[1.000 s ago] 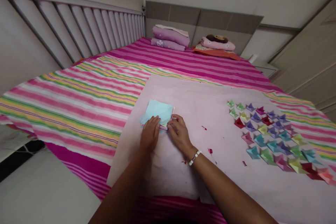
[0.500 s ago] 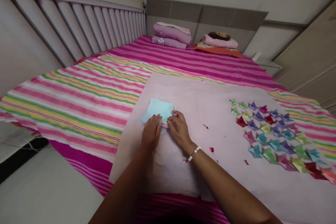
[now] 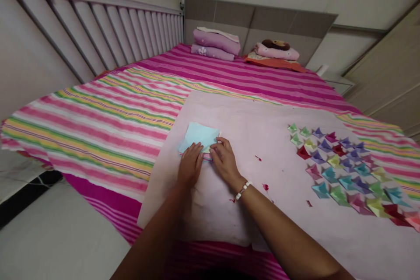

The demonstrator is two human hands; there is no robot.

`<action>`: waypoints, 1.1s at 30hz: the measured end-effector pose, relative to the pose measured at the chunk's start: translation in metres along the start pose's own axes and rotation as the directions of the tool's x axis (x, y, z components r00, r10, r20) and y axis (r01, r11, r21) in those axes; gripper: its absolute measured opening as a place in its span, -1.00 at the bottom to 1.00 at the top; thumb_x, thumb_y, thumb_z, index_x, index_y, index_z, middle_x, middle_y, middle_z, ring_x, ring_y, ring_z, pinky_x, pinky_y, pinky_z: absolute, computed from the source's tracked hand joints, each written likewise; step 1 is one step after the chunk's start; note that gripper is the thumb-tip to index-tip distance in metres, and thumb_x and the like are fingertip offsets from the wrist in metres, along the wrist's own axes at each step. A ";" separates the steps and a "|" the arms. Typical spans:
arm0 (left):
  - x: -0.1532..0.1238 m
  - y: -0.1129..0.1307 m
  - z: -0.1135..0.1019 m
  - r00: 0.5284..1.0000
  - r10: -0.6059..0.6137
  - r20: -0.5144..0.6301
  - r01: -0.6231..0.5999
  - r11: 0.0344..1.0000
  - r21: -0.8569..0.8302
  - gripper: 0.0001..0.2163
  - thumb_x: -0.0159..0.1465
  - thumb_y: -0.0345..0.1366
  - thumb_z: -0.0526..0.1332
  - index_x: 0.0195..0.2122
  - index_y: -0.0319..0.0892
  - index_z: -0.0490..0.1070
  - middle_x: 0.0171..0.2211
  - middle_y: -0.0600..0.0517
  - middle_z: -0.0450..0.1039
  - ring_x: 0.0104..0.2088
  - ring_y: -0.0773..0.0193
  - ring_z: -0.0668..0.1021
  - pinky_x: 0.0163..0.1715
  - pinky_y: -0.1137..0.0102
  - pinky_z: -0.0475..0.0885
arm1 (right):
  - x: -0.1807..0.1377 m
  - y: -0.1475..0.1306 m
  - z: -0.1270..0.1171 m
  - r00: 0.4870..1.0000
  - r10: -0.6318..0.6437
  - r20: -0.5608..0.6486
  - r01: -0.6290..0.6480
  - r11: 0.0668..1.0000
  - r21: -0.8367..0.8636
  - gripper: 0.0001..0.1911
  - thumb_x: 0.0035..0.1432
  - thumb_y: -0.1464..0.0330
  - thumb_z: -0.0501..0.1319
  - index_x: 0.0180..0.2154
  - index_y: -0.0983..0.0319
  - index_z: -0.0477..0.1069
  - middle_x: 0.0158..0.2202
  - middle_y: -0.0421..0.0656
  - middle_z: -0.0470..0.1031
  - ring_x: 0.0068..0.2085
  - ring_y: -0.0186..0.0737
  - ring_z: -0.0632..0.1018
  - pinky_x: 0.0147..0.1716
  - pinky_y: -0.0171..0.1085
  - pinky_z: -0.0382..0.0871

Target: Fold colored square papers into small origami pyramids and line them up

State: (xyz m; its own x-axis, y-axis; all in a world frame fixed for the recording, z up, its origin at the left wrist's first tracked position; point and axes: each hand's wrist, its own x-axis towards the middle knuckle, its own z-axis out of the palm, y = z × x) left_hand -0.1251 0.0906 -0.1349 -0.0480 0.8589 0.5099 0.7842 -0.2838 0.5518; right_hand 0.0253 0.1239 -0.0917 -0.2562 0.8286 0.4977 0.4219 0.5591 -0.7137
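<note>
A small stack of square coloured paper, light blue sheet (image 3: 201, 134) on top, lies on a pale pink sheet (image 3: 249, 118) spread over the bed. My left hand (image 3: 190, 165) rests flat on the stack's near left corner, fingers together. My right hand (image 3: 223, 158), with a white bead bracelet at the wrist, pinches the near right edge of the stack with curled fingers. Both hands touch the paper; the lower sheets show only as pink and green edges.
Several folded paper shapes (image 3: 341, 164) in many colours lie in rows at the right of the pink sheet. Small red scraps (image 3: 265, 187) dot it. The striped bedcover (image 3: 108, 113) stretches left; folded pillows (image 3: 216, 43) sit by the headboard. A slatted rail (image 3: 98, 30) runs along the left.
Almost nothing: the view has shifted slightly and both hands stay on the near edge of the paper stack, the right fingers edging a little along it.
</note>
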 end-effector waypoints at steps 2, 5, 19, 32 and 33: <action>0.000 0.000 0.000 1.000 -0.002 0.000 0.002 1.000 0.001 -0.67 0.39 -0.26 -0.05 0.09 -0.15 0.35 0.15 -0.10 0.39 0.23 0.12 0.32 0.19 0.08 0.24 | 0.000 0.000 0.000 1.000 0.003 0.000 -0.003 1.000 0.004 -0.85 0.22 0.36 0.12 -0.26 0.17 0.46 -0.01 -0.01 0.31 0.10 -0.04 0.36 0.08 -0.05 0.29; 0.000 0.001 0.000 1.000 -0.005 0.002 0.005 1.000 0.005 -0.67 0.39 -0.26 -0.05 0.10 -0.15 0.34 0.16 -0.10 0.39 0.24 0.11 0.32 0.19 0.07 0.23 | 0.000 0.000 -0.001 1.000 0.000 0.006 0.000 1.000 0.004 -0.85 0.23 0.37 0.11 -0.28 0.18 0.46 -0.04 -0.02 0.32 0.08 -0.07 0.37 0.07 -0.10 0.29; 0.000 0.000 0.001 1.000 -0.008 0.020 0.008 1.000 0.018 -0.68 0.38 -0.27 -0.01 0.11 -0.15 0.33 0.17 -0.09 0.37 0.24 0.09 0.31 0.19 0.05 0.23 | 0.005 -0.001 0.001 1.000 0.021 0.012 -0.021 1.000 -0.001 -0.85 0.19 0.37 0.16 -0.39 0.18 0.47 -0.07 -0.03 0.32 0.05 -0.04 0.39 0.04 -0.07 0.30; -0.003 0.000 0.000 1.000 0.007 -0.003 -0.007 1.000 0.029 -0.67 0.38 -0.26 -0.01 0.11 -0.14 0.33 0.16 -0.08 0.39 0.23 0.12 0.33 0.18 0.06 0.26 | 0.011 0.001 0.009 0.999 0.017 -0.043 -0.018 0.999 -0.042 -0.83 0.10 0.39 0.21 -0.52 0.19 0.33 -0.16 -0.02 0.37 -0.06 -0.01 0.42 -0.04 0.00 0.34; -0.003 -0.001 0.000 1.000 0.009 -0.004 -0.009 1.000 0.029 -0.67 0.38 -0.26 -0.01 0.11 -0.13 0.33 0.16 -0.08 0.39 0.23 0.13 0.33 0.18 0.06 0.27 | 0.012 0.001 0.009 0.999 0.014 -0.051 -0.017 0.999 -0.047 -0.88 0.08 0.40 0.22 -0.49 0.19 0.34 -0.16 -0.01 0.37 -0.06 0.00 0.42 -0.04 0.01 0.34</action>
State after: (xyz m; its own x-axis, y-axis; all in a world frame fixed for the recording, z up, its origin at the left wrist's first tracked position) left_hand -0.1251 0.0884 -0.1369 -0.0435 0.8545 0.5177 0.8024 -0.2789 0.5277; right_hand 0.0144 0.1343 -0.0911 -0.2053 0.8341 0.5119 0.4665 0.5432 -0.6980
